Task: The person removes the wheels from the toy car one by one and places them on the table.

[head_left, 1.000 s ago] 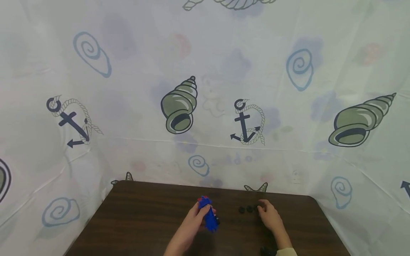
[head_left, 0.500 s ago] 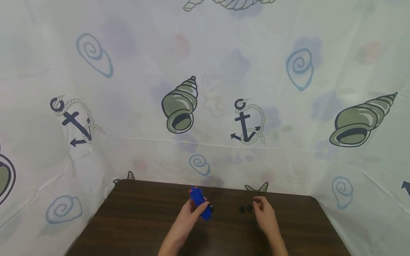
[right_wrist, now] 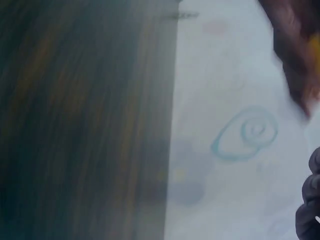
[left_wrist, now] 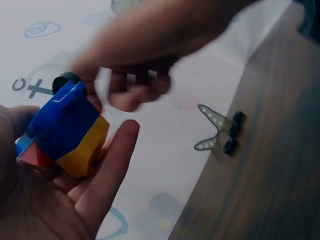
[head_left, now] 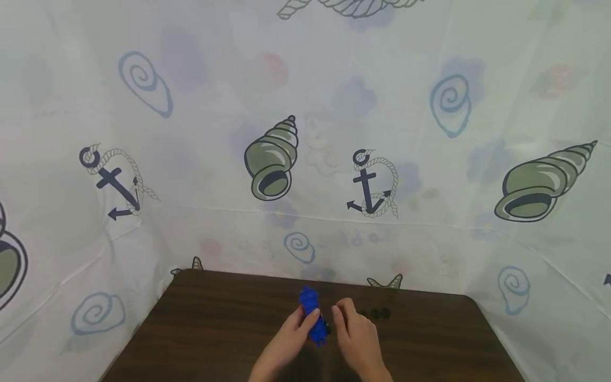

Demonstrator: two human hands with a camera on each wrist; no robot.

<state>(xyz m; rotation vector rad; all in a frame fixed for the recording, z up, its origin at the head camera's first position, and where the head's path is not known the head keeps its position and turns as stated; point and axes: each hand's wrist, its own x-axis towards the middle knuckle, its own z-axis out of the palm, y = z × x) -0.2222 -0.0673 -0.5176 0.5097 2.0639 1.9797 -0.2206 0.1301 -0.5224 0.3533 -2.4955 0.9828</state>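
Observation:
My left hand holds a blue plastic toy vehicle, thumb across its top. In the left wrist view, yellow and red parts show on the toy below its blue body, and a dark wheel shows at its upper end. The right hand is just right of the toy, fingers bent; I cannot tell whether a small piece is between its fingertips. It is motion-blurred in the left wrist view, beyond the toy. Three small black wheels lie in a row behind the right hand.
The dark wood-grain table extends to both sides of the hands. A pale cloth printed with shells and anchors hangs behind and beside it. The table's far edge is a short way beyond the toy and wheels.
My right hand has left the row of wheels and come left, close to the toy. The toy first went slightly left and away, then came back right and turned more upright in view.

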